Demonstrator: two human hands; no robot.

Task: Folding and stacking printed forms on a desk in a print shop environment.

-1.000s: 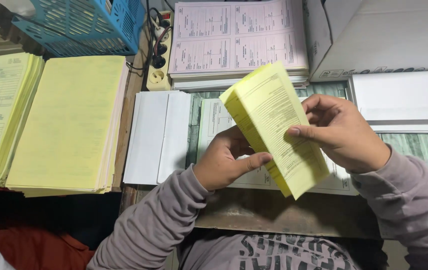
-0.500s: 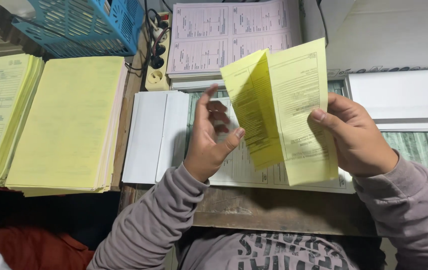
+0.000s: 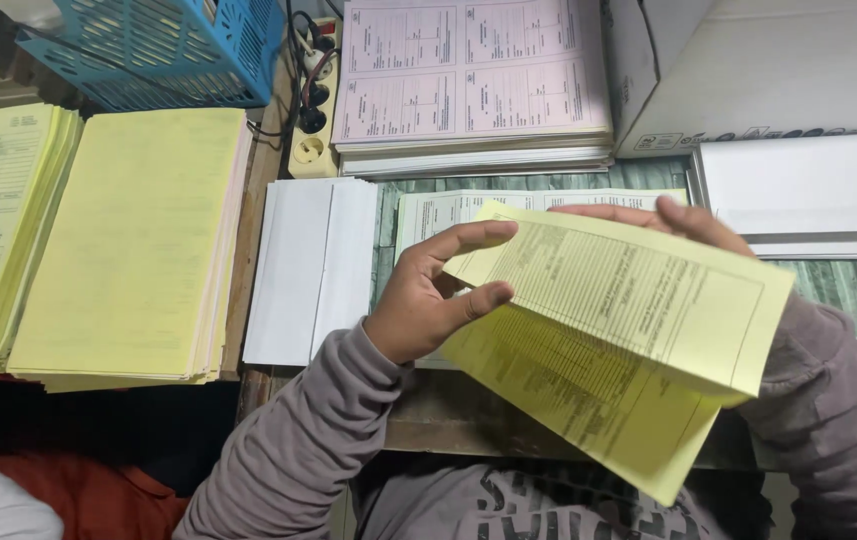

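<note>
Yellow form point(image 3: 628, 330) | now tilted flatter | left hand point(image 3: 428, 300) pinching edge | right hand point(image 3: 688, 222) gripping behind

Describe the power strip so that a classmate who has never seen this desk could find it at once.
Start at the blue plastic basket at the desk's far left. Just right of it, before the stack of pink forms, a cream power strip runs away from the viewer. Unlike the paper around it, it carries black plugs and cables.

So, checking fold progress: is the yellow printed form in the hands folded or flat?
Folded: the yellow printed form has its upper panel bent over the lower.
</note>
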